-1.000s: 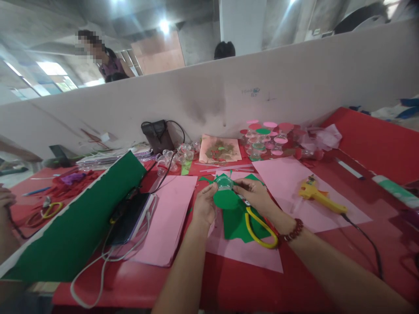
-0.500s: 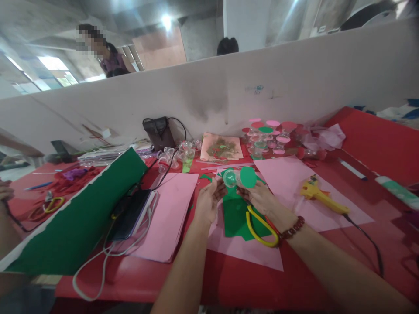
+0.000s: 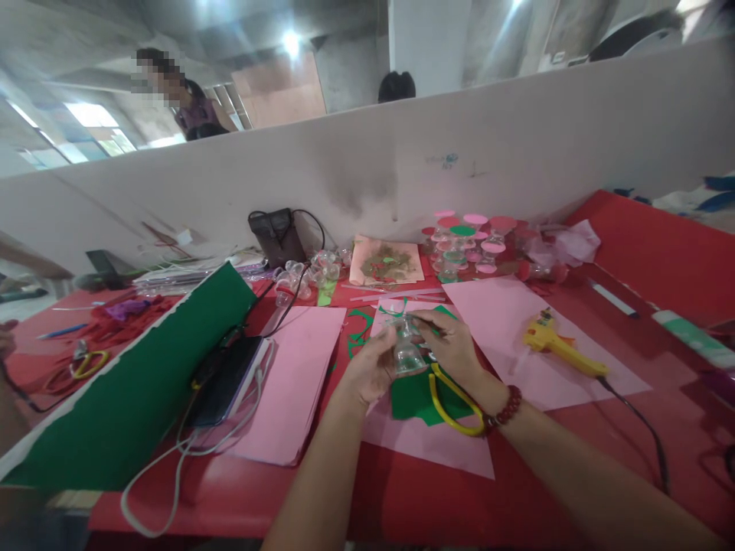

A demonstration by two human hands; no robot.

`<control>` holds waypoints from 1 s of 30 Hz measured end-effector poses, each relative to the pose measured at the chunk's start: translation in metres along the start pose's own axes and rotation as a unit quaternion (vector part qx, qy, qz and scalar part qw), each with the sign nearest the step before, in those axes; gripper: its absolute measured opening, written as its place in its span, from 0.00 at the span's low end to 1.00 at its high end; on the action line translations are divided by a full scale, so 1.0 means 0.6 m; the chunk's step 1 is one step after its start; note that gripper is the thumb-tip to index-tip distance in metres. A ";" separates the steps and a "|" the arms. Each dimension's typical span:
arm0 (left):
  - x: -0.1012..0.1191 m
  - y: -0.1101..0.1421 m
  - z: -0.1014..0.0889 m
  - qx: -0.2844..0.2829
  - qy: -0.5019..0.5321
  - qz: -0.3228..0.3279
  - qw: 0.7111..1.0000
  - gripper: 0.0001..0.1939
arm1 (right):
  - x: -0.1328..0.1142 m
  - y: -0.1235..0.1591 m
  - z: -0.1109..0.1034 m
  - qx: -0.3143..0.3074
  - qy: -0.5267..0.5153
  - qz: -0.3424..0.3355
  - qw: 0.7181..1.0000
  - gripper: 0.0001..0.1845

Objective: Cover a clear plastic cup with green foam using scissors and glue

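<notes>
Upright between my hands is a clear plastic hourglass-shaped piece, wide at the bottom and narrow at the waist. My left hand is closed around its left side. The fingers of my right hand are closed at its upper right side, partly hiding the top. Beneath lie green paper and a pink sheet. Yellow-handled scissors rest on them by my right wrist, blades hidden. Green paper offcuts are scattered to the left of the sheet.
A yellow glue gun with a cord lies on pink paper at right. Disc-capped clear pieces are stacked at the back. A phone with cables lies left, beside a slanting green board. Another person's hand shows at the far left edge.
The clear piece has turned from lying sideways to upright, and its green disc no longer shows. My left hand has moved slightly lower; my right fingers have shifted to the piece's top.
</notes>
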State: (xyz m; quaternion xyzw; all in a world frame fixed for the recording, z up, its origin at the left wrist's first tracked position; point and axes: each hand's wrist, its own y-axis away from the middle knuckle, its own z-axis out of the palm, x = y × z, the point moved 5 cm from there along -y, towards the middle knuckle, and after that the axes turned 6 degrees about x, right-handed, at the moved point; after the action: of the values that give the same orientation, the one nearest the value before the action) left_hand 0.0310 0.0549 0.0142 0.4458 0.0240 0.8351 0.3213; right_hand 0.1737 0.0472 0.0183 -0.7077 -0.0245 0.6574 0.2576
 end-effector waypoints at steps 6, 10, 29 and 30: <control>0.015 -0.003 -0.009 0.086 -0.068 0.150 0.983 0.23 | -0.019 -0.010 -0.009 -0.016 0.060 -0.096 0.993 0.10; 0.030 0.000 -0.012 0.126 -0.155 0.233 0.952 0.25 | -0.033 -0.015 -0.020 0.022 0.093 -0.109 0.989 0.09; 0.034 0.004 -0.016 0.177 -0.124 0.288 0.933 0.23 | -0.086 0.027 0.010 -0.068 0.283 -0.460 0.839 0.21; 0.034 0.004 -0.016 0.181 -0.126 0.291 0.931 0.23 | -0.086 0.028 0.010 -0.071 0.285 -0.460 0.838 0.20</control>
State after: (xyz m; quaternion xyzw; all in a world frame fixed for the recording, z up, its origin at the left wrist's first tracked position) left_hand 0.0142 0.0666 0.0243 0.5857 0.0030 0.8103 -0.0210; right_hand 0.1560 0.0156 0.0590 -0.7874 -0.3193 0.2290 0.4750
